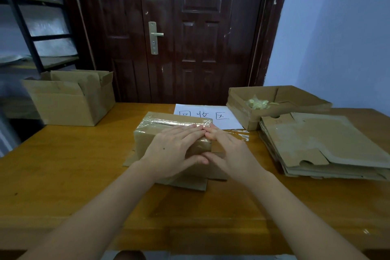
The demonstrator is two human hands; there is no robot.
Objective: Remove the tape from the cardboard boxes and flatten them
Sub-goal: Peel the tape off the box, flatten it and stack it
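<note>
**Taped box at the table's middle**

Taped box sits mid-table, before a dark door. Left hand lies flat on it, fingers straight; right hand pinches its right end. Flattened cardboard lies right; open box overhangs the left edge.

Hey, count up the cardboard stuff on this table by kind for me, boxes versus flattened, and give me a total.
Taped shut box: 1
Open boxes, the empty open box and the box with tape scraps: 2
Flattened stack: 1 pile, sheets uncountable
Total: 4
</note>
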